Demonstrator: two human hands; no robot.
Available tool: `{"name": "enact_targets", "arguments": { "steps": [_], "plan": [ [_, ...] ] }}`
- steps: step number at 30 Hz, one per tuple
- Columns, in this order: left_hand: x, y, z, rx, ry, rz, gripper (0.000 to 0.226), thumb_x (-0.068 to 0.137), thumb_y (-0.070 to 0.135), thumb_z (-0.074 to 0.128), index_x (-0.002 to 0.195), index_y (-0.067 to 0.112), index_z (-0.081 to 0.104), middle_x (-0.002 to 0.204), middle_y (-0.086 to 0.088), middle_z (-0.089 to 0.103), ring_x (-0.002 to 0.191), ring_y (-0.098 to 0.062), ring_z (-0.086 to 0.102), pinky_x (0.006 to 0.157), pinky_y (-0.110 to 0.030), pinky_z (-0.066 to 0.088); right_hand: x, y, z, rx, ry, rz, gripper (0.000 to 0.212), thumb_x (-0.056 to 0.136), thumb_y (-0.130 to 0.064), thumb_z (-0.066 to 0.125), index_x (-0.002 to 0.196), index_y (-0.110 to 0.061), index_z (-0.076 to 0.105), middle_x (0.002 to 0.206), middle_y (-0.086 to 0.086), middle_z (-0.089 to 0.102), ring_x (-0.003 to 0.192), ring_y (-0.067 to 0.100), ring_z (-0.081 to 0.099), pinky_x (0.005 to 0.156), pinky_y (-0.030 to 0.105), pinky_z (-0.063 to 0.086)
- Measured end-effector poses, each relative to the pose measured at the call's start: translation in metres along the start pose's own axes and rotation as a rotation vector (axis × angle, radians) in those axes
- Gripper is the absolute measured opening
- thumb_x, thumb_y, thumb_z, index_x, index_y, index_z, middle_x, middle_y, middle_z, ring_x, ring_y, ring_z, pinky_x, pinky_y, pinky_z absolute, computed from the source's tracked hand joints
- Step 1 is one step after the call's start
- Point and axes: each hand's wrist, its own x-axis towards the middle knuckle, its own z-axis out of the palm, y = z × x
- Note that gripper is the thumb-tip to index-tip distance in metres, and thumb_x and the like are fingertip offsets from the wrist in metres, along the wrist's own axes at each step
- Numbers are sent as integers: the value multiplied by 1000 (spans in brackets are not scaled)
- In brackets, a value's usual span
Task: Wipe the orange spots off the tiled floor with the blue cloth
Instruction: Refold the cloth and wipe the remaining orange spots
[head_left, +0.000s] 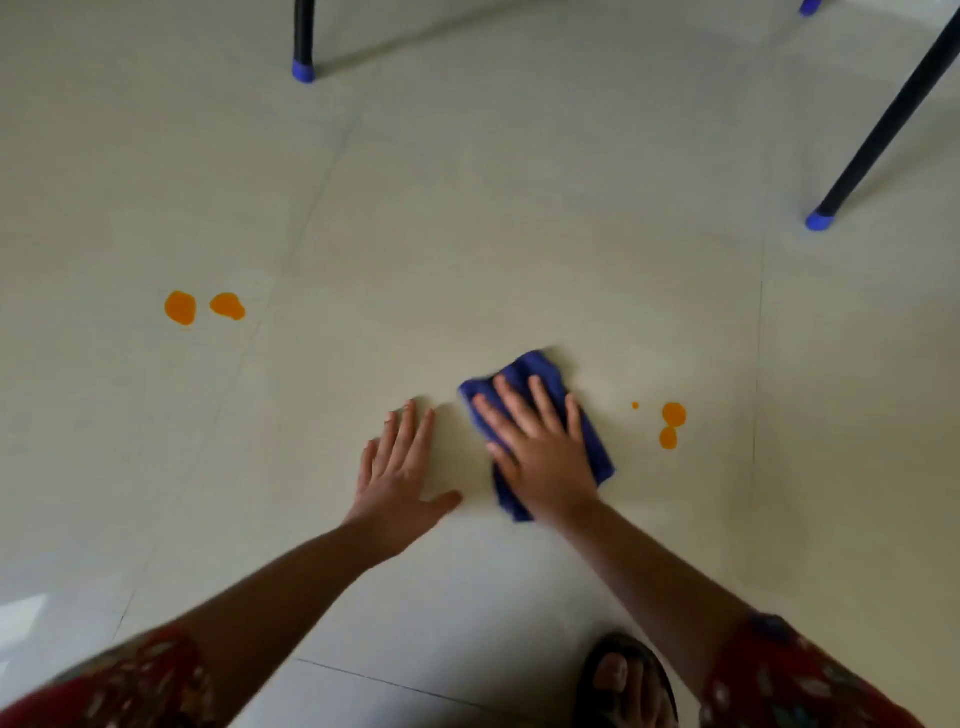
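- Blue cloth (540, 415), bunched into a rough oblong, lies flat on the pale tiled floor (467, 234) a little right of the middle of the view, one end pointing away from the person and the other toward the wrist
- right hand (540, 447) rests palm down on top of the cloth with fingers spread and straight, pressing it to the tile rather than pinching it; cloth shows past the fingertips and along both sides of the hand
- left hand (397, 473) lies flat on the bare tile just beside the cloth, fingers extended and thumb splayed toward it, holding nothing and not touching the cloth
- two orange spots (671, 426) sit close together on the floor near the cloth's right edge, with a tiny orange dot (635, 405) between them and the cloth
- another pair of orange spots (202, 306) lies well apart to the left, on the neighbouring tile
- black chair legs (883, 119) with blue caps stand at the far side of the floor
- red patterned sleeves (779, 675) frame the lower corners, and a sandalled foot (623, 680) shows at the bottom edge near the right forearm
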Motion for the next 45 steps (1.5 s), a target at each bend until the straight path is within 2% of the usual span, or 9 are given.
{"name": "enact_targets", "arguments": {
  "steps": [4,10,14,17,24,31,37,43,45],
  "plan": [
    [0,12,25,96,18,-87,133,59,82,59,138,34,-37,141,4,-50,131,-17,-47,110,-42,-24,-43,39,10,74,159,132,52,98,-33,34,149,-24,33,157,2,30,143,29,29,112,49,27],
    [2,15,26,122,29,-111,137,43,93,42,139,31,-35,145,2,-44,132,-18,-45,112,-46,-18,5,0,6,90,83,-323,54,98,-37,42,150,-29,30,158,-2,28,144,25,27,115,43,21],
    [-1,21,22,131,2,-125,141,50,87,58,138,32,-38,142,2,-49,130,-20,-47,112,-46,-19,34,53,-5,61,202,1,52,96,-39,41,147,-28,39,154,0,36,140,27,35,109,50,32],
    [-1,23,21,152,-2,-131,140,53,86,59,139,31,-38,145,-1,-46,132,-22,-45,113,-48,-18,-18,48,5,30,237,235,56,97,-43,37,151,-29,31,158,1,28,144,28,26,113,51,26],
    [1,37,18,111,-17,-211,143,52,71,74,142,33,-30,151,-3,-38,138,-22,-37,114,-49,-16,-15,16,3,-15,88,-269,56,97,-52,35,150,-41,24,160,-9,20,148,22,19,117,52,13],
    [11,74,28,123,-108,-46,145,53,64,78,136,33,-37,139,1,-50,134,-21,-43,114,-50,-18,-5,51,5,-26,194,165,54,98,-46,35,150,-34,31,158,-3,27,145,29,25,114,54,22],
    [14,70,30,200,-198,-18,148,52,72,73,136,29,-41,141,-5,-52,130,-24,-47,111,-50,-21,-94,52,12,-29,48,-237,59,97,-36,39,153,-32,20,161,-7,16,149,20,13,118,48,16],
    [16,72,29,214,-201,-34,151,50,68,77,130,33,-46,132,-1,-59,128,-23,-50,108,-49,-24,-60,89,2,-50,149,537,56,94,-46,29,150,-38,25,161,-1,18,147,37,9,105,72,1],
    [15,72,29,209,-200,-34,151,50,67,77,129,33,-47,132,-1,-59,127,-23,-50,109,-50,-23,-30,83,-3,7,125,575,57,93,-47,30,149,-36,29,160,1,23,145,41,15,103,74,11]
  ]
}}
